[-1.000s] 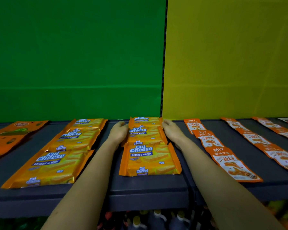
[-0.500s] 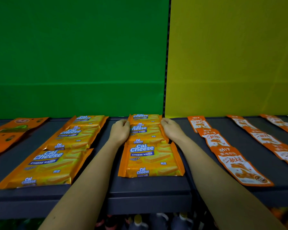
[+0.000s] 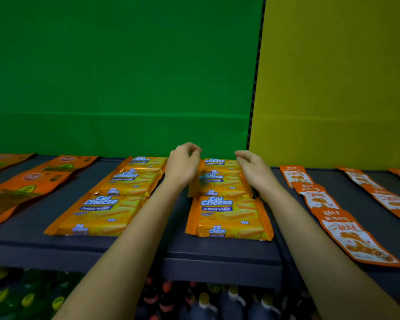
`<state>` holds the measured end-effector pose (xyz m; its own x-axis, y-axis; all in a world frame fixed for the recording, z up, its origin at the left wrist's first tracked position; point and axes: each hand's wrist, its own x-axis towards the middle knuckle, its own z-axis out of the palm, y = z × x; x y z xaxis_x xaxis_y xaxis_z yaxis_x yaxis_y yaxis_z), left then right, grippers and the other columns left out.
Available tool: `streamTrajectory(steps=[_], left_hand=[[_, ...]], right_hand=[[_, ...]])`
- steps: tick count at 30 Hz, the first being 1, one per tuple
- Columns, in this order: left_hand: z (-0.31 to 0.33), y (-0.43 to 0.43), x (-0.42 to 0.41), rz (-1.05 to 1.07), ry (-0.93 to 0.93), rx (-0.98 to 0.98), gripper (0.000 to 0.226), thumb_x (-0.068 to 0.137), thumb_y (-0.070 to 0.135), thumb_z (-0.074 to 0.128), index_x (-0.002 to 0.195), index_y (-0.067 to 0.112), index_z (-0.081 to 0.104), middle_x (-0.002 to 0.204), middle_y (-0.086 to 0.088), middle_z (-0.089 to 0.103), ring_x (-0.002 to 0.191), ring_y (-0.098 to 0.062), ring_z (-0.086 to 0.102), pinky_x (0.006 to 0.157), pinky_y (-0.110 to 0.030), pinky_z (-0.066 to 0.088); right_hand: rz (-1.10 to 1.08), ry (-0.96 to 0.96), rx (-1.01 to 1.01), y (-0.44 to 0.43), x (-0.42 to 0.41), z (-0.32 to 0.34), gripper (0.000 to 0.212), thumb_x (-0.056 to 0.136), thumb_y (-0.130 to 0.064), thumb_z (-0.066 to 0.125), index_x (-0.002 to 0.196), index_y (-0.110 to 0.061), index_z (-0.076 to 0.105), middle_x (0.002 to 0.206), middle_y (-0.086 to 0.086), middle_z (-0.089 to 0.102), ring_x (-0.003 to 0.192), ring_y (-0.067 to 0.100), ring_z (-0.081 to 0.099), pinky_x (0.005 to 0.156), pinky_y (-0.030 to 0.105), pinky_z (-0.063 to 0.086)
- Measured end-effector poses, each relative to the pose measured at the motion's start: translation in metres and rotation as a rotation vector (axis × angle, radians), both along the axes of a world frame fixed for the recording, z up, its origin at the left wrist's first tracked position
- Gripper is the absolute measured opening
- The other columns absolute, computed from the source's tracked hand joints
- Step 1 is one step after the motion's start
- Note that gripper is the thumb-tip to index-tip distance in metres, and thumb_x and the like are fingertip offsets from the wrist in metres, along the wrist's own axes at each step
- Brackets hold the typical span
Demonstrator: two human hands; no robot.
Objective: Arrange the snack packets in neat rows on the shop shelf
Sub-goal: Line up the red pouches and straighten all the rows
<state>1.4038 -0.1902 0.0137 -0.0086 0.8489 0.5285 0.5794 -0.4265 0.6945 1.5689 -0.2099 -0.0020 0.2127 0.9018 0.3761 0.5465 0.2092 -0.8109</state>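
On the shelf (image 3: 217, 255), overlapping orange wafer packets (image 3: 226, 217)

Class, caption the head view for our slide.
Left hand and right hand flank the Cal Cheese row on the shelf.

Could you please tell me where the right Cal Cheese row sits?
Head view: the right Cal Cheese row lies mid-shelf between the left hand and right hand; other Cal Cheese row leftward, orange sachets rightward.

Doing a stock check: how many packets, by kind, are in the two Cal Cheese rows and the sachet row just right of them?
Cal Cheese wafer packets: 6
White-and-orange sachets: 3
Total: 9
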Motion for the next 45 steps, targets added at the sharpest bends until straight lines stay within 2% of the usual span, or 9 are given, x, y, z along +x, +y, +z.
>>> streamTrajectory(steps=[10,17,23,27,30,33,36,41,45], left_hand=[[0.043,-0.021,-0.134,0.03,0.041,-0.058,0.022,0.088,0.015,0.051,0.093,0.005,0.069,0.104,-0.019,0.068,0.103,-0.032,0.059,0.091,-0.037,0.045],[-0.004,-0.013,-0.222,-0.005,-0.045,-0.188,0.033,0.096,0.014,0.043,0.125,0.002,0.052,0.132,-0.014,0.053,0.122,-0.022,0.047,0.098,-0.028,0.034],[-0.043,-0.012,-0.234,-0.095,-0.152,-0.406,0.045,0.097,0.028,0.038,0.139,0.011,0.035,0.145,-0.01,0.04,0.125,-0.022,0.043,0.103,-0.033,0.033],[-0.052,-0.013,-0.231,-0.12,-0.152,-0.375,0.046,0.098,0.025,0.035,0.141,0.01,0.033,0.147,-0.01,0.038,0.131,-0.024,0.04,0.106,-0.034,0.03],[-0.052,-0.011,-0.231,-0.139,-0.13,-0.369,0.043,0.099,0.022,0.035,0.139,0.01,0.036,0.144,-0.012,0.041,0.13,-0.026,0.041,0.108,-0.036,0.032],[-0.054,-0.011,-0.231,-0.146,-0.121,-0.347,0.041,0.098,0.019,0.035,0.138,0.01,0.039,0.142,-0.011,0.044,0.127,-0.024,0.044,0.102,-0.033,0.034],[-0.054,-0.007,-0.232,-0.146,-0.149,-0.365,0.038,0.098,0.02,0.036,0.135,0.011,0.042,0.137,-0.011,0.048,0.12,-0.023,0.049,0.093,-0.029,0.039],[-0.048,0.013,-0.232,-0.119,-0.267,-0.477,0.04,0.096,0.022,0.041,0.134,0.01,0.041,0.134,-0.013,0.05,0.117,-0.027,0.051,0.097,-0.038,0.043],[-0.041,0.032,-0.226,-0.111,-0.288,-0.514,0.044,0.095,0.022,0.041,0.137,0.008,0.038,0.138,-0.015,0.046,0.121,-0.028,0.049,0.1,-0.038,0.041]], right_hand=[[0.217,-0.113,-0.085,-0.032,-0.108,0.04,0.038,0.096,-0.015,0.042,0.133,-0.009,0.048,0.139,0.005,0.05,0.126,0.016,0.045,0.106,0.026,0.029],[0.082,0.316,-0.04,-0.038,-0.197,0.01,0.039,0.097,-0.008,0.038,0.136,-0.004,0.042,0.142,0.008,0.044,0.129,0.017,0.042,0.097,0.015,0.028],[-0.002,0.573,-0.148,-0.048,-0.225,-0.011,0.038,0.099,-0.011,0.035,0.133,0.006,0.04,0.131,0.017,0.052,0.104,0.019,0.057,0.066,0.025,0.045],[-0.026,0.602,-0.194,-0.046,-0.231,-0.022,0.032,0.1,-0.018,0.035,0.127,-0.003,0.046,0.078,-0.01,0.051,0.062,-0.004,0.05,0.044,0.007,0.044],[-0.042,0.547,-0.183,-0.043,-0.233,-0.025,0.034,0.101,-0.019,0.033,0.13,-0.004,0.044,0.095,-0.002,0.057,0.062,-0.006,0.048,0.042,0.003,0.042],[-0.033,0.532,-0.179,-0.04,-0.233,-0.027,0.035,0.101,-0.019,0.032,0.13,-0.004,0.043,0.118,0.007,0.058,0.061,-0.006,0.047,0.043,0.005,0.042],[-0.012,0.57,-0.2,-0.035,-0.231,-0.028,0.023,0.101,-0.021,0.034,0.116,-0.015,0.049,0.082,-0.008,0.055,0.062,-0.003,0.05,0.044,0.01,0.046],[-0.099,0.51,-0.194,-0.013,-0.221,-0.026,0.018,0.097,-0.019,0.037,0.082,-0.023,0.045,0.077,-0.004,0.049,0.067,0.007,0.047,0.061,0.026,0.04],[-0.124,0.395,-0.193,0.007,-0.216,-0.023,0.025,0.095,-0.016,0.039,0.112,-0.007,0.054,0.097,0.005,0.056,0.091,0.017,0.052,0.082,0.034,0.045]])
